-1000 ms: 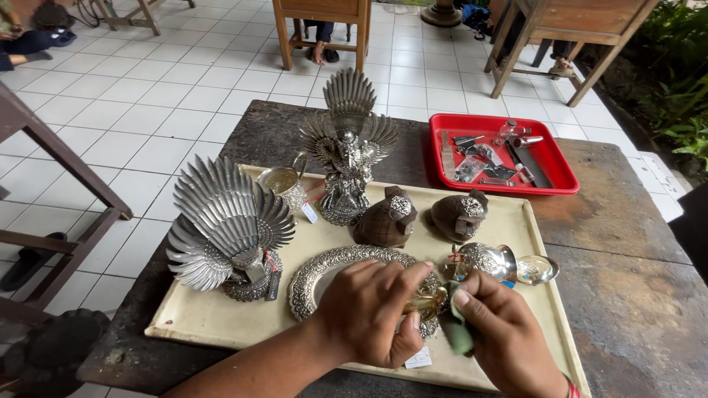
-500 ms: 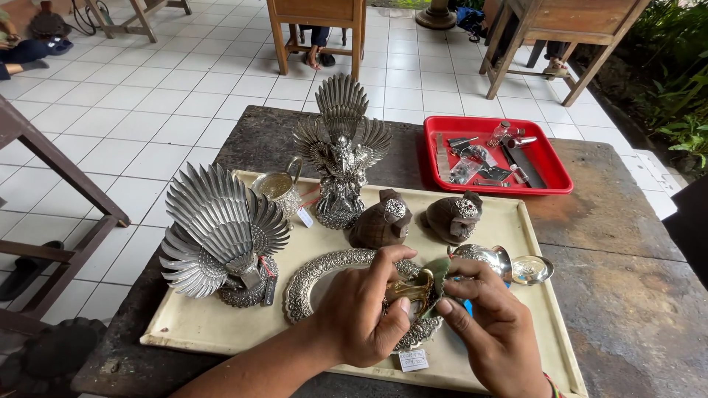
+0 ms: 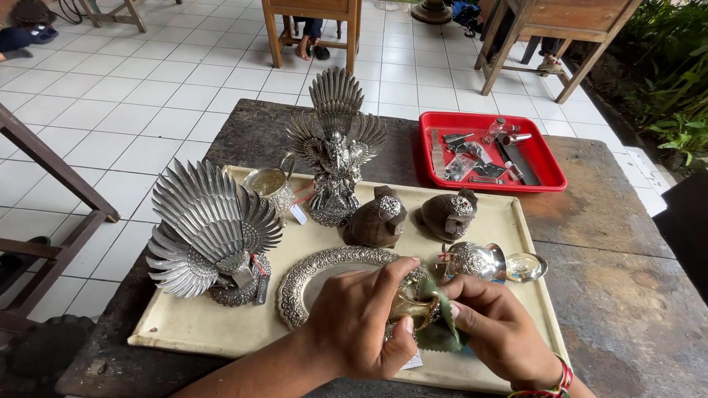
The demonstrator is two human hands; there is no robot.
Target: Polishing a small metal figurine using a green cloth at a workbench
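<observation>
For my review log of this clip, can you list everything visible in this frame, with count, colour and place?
Cream rectangular tray: 1, cream, on the dark wooden table.
Silver fan-tailed bird figure: 1, silver, tray's left.
Tall silver winged statue: 1, silver, tray's back.
Small silver jug: 1, silver, beside the statue.
Dark brown rounded boxes with silver tops: 2, tray's middle.
Ornate silver oval plate: 1, silver, tray's front.
Silver cup and lid: 1, tray's right.
Red plastic tray of small tools: 1, red, table's back right.
Small golden metal piece: 1, between the hands.
Green cloth: 1, green, against the piece.
Left hand: holds the piece.
Right hand: holds the cloth.
</observation>
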